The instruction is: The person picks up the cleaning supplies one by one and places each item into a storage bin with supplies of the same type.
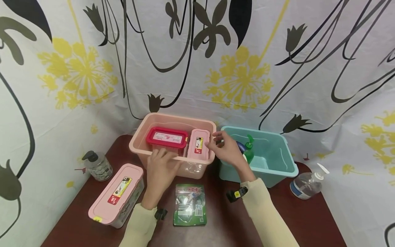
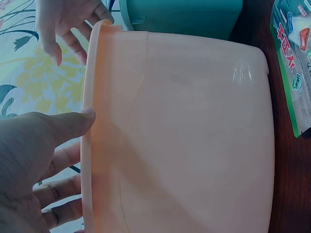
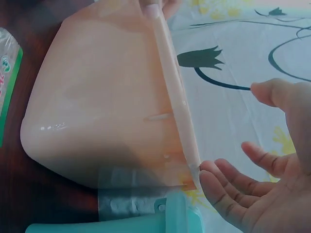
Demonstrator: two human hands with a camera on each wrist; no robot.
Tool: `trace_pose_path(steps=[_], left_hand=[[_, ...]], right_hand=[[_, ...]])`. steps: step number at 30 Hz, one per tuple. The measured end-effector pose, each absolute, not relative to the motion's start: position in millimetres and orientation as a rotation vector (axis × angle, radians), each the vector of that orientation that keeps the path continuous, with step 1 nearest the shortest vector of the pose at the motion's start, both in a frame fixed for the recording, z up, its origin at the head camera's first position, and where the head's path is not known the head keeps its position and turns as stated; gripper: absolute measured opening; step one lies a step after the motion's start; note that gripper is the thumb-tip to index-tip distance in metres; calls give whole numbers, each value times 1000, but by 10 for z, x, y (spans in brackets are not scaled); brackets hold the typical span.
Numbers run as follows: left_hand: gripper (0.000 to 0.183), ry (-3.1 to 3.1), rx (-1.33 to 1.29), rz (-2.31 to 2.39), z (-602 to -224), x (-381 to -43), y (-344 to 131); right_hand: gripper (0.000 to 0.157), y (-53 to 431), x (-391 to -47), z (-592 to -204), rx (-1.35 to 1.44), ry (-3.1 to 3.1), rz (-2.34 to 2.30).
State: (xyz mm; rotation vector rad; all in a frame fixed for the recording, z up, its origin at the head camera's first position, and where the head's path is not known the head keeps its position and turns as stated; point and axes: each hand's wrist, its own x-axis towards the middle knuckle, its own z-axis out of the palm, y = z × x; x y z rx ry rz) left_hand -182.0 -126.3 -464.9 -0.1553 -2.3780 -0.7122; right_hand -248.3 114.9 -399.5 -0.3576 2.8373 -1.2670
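Observation:
The pink bin [image 1: 138,135] stands at the back of the table, and my left hand [image 1: 162,168] grips its front rim. In the left wrist view the thumb [image 2: 73,124] lies on the outer side of that rim, with the fingers over the inner side. Inside the bin sit a box with a red lid [image 1: 158,129] and a narrow box with a pink lid [image 1: 202,135]. My right hand [image 1: 228,147] hovers by the bin's right end, fingers spread and relaxed. Its fingertips [image 3: 209,177] are right at the rim corner in the right wrist view.
To the right, a teal bin [image 1: 265,171] holds a green pump bottle [image 1: 248,151] and a dark blue item [image 1: 240,146]. A green pouch [image 1: 189,206] lies in front. Another pink-lidded box [image 1: 118,195], a black-topped pump bottle [image 1: 98,167] and a clear pump bottle [image 1: 307,185] flank the bins.

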Motion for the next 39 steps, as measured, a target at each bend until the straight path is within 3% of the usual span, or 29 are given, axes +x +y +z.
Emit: trace_pose_path(steps=[12,19,39], left_hand=[[38,-2366,-163,-723,-4657,-1816,-1274],[38,-2361,-170,-725,-4664,-1820,-1282],[37,-2357,-171,-738,-4667,-1820,-1276]], right_hand=[[62,1182,-2304,-4061,-602,3047,-1133],[72,1206,-2171,-4071,-603,3190,-979],[78,1365,-1961,-4208,-651,3369,-882]])
